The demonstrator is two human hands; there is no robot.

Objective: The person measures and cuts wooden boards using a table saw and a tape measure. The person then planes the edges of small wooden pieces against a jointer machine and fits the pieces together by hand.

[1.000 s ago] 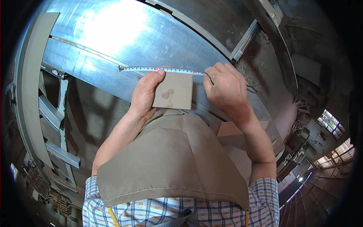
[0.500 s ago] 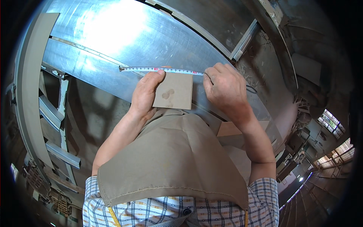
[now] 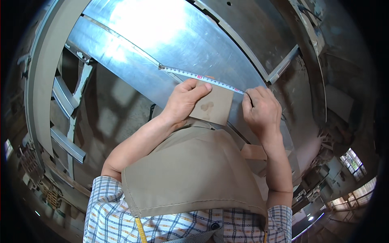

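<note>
A small tan board [image 3: 219, 103] with a few dark stains on its face is in my left hand [image 3: 181, 102], thumb on top and the other fingers mostly hidden. Along the board's far edge runs the white blade of a tape measure [image 3: 221, 84]. Its hooked end sticks out past the board to the left. My right hand [image 3: 263, 111] is closed round the tape measure's other end, just right of the board; the case is hidden in the fist.
Beneath my hands lies a shiny metal machine table [image 3: 125, 60] with a long slot. A long pale rail [image 3: 50, 60] curves down the left, with metal brackets [image 3: 67, 143] beside it. A light brown wood piece [image 3: 253, 152] lies below my right hand.
Both hands, the board and the tape have shifted right in view. The tape and board now slant down toward the right. Both hands keep their grip.
</note>
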